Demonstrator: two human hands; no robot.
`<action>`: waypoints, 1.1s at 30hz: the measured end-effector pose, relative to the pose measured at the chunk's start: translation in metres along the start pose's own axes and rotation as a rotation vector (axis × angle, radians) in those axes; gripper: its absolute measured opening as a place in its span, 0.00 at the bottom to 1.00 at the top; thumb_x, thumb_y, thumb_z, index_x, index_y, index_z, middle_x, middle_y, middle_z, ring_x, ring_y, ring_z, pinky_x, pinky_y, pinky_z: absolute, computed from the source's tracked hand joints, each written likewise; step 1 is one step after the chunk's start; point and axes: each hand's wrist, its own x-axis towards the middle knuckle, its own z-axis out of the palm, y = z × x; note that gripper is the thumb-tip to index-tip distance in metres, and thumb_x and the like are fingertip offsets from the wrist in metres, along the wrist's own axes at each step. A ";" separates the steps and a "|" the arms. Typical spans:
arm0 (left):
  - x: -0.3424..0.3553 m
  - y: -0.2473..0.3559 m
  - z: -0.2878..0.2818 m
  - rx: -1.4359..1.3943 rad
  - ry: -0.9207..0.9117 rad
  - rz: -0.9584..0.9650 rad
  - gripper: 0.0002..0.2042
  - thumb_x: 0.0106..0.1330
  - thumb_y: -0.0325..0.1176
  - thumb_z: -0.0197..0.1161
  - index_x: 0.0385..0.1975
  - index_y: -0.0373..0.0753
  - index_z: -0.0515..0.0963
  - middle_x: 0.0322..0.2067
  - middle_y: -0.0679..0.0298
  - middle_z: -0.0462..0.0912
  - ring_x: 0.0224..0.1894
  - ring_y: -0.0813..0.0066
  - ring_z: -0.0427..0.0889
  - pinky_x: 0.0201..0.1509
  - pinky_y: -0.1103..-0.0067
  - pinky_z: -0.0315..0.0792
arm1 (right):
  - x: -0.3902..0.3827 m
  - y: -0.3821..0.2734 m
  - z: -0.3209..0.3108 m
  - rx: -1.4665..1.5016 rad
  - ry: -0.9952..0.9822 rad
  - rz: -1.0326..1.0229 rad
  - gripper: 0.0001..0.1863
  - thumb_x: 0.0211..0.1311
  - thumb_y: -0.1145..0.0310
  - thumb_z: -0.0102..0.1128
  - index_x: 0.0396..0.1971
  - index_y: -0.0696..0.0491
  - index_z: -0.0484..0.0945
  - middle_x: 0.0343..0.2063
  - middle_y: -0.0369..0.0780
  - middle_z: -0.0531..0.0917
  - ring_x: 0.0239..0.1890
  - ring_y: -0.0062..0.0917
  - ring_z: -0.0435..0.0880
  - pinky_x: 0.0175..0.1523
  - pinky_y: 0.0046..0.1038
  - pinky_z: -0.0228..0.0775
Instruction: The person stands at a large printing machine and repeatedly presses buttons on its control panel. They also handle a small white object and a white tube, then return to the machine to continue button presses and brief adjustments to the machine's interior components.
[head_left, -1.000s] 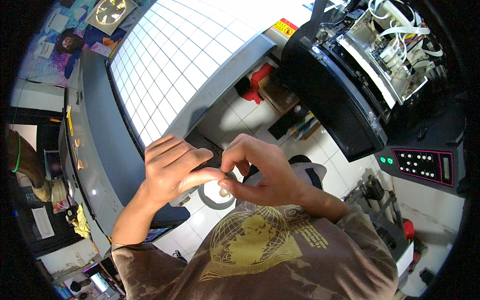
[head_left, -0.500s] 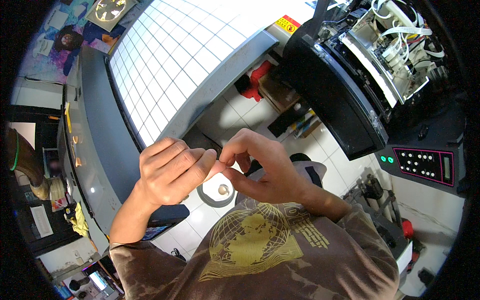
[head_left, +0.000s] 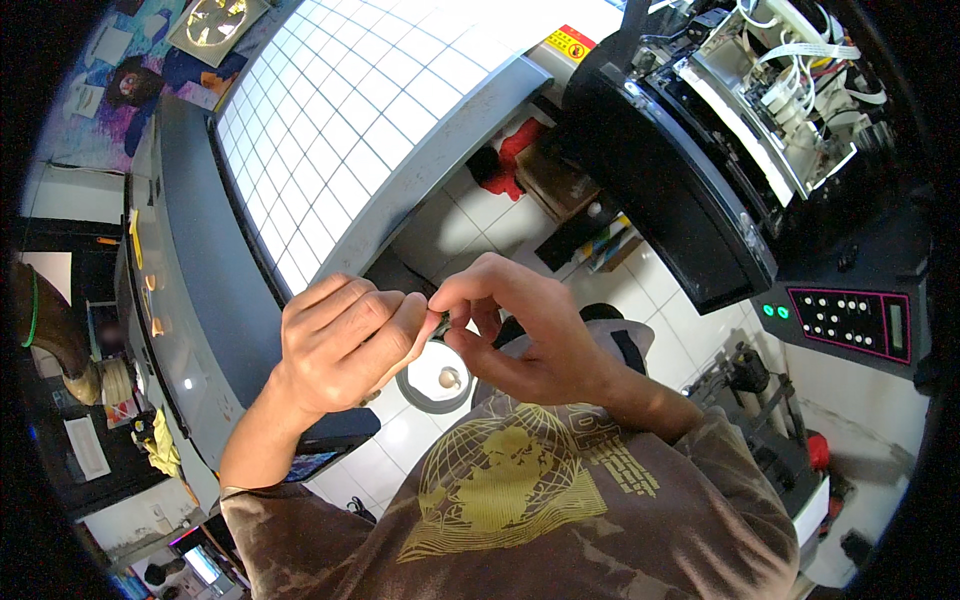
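My left hand [head_left: 345, 340] is closed in front of my chest, back of the hand up, thumb and fingers drawn together. My right hand [head_left: 530, 330] meets it fingertip to fingertip, its thumb and forefinger bent toward each other. Between the fingertips shows a speck of something small and dark green [head_left: 443, 323], too small to name and mostly hidden. Below the hands, a round container with a grey rim [head_left: 437, 407] and a white inside stands low over the tiled floor. A small pale round object [head_left: 449, 380] lies in it.
A grey-framed machine bed with a lit white grid [head_left: 350, 140] lies ahead to the left. To the right are a black machine housing [head_left: 680, 190], exposed white cables [head_left: 800, 70] and a button panel [head_left: 845, 322]. Something red [head_left: 515, 160] is under the bed.
My right forefinger has lifted and straightened a little along the left fingertips, and the dark green speck between them has come into sight. Both hands stay in nearly the same place.
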 end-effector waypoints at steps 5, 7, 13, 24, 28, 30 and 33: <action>0.001 0.002 -0.001 -0.031 -0.009 -0.003 0.10 0.50 0.27 0.79 0.29 0.36 0.83 0.22 0.68 0.74 0.22 0.75 0.76 0.26 0.78 0.70 | 0.000 -0.004 -0.001 -0.023 0.003 0.002 0.16 0.62 0.79 0.69 0.48 0.50 0.78 0.29 0.34 0.80 0.26 0.17 0.77 0.30 0.24 0.71; 0.001 0.002 0.000 -0.041 -0.006 -0.006 0.10 0.50 0.26 0.79 0.28 0.36 0.83 0.21 0.67 0.73 0.21 0.74 0.76 0.26 0.77 0.71 | 0.000 -0.005 -0.001 -0.025 0.007 0.001 0.16 0.62 0.79 0.69 0.48 0.50 0.78 0.29 0.34 0.79 0.26 0.18 0.77 0.31 0.25 0.71; -0.002 0.003 0.001 -0.087 -0.017 -0.034 0.08 0.52 0.25 0.77 0.25 0.37 0.81 0.20 0.67 0.71 0.20 0.72 0.74 0.25 0.76 0.70 | -0.001 -0.007 -0.001 -0.009 0.005 0.002 0.15 0.62 0.78 0.68 0.47 0.50 0.79 0.30 0.35 0.78 0.26 0.20 0.78 0.31 0.26 0.71; -0.009 -0.005 0.009 -0.358 -0.130 -0.222 0.15 0.57 0.26 0.71 0.16 0.39 0.69 0.15 0.65 0.63 0.15 0.67 0.64 0.20 0.70 0.59 | -0.001 -0.005 -0.004 -0.036 -0.011 -0.052 0.15 0.63 0.78 0.67 0.49 0.52 0.79 0.35 0.35 0.80 0.27 0.15 0.75 0.31 0.20 0.68; -0.009 -0.005 0.010 -0.401 -0.157 -0.216 0.15 0.60 0.26 0.70 0.16 0.39 0.69 0.15 0.65 0.64 0.15 0.67 0.63 0.20 0.70 0.59 | -0.002 -0.004 -0.004 -0.017 -0.008 -0.033 0.17 0.62 0.78 0.68 0.50 0.53 0.77 0.38 0.36 0.80 0.28 0.15 0.76 0.33 0.21 0.70; -0.009 -0.006 0.009 -0.405 -0.180 -0.216 0.15 0.61 0.26 0.70 0.16 0.39 0.69 0.15 0.65 0.64 0.14 0.67 0.63 0.20 0.70 0.59 | -0.003 -0.003 -0.005 -0.016 -0.016 -0.030 0.17 0.62 0.78 0.68 0.50 0.53 0.77 0.39 0.36 0.80 0.29 0.15 0.77 0.33 0.21 0.70; -0.008 -0.008 0.009 -0.411 -0.209 -0.224 0.15 0.62 0.27 0.70 0.17 0.39 0.71 0.15 0.65 0.65 0.15 0.67 0.65 0.20 0.70 0.59 | -0.001 -0.003 -0.004 -0.008 -0.018 -0.030 0.18 0.62 0.78 0.68 0.51 0.53 0.76 0.41 0.36 0.80 0.30 0.15 0.77 0.34 0.21 0.71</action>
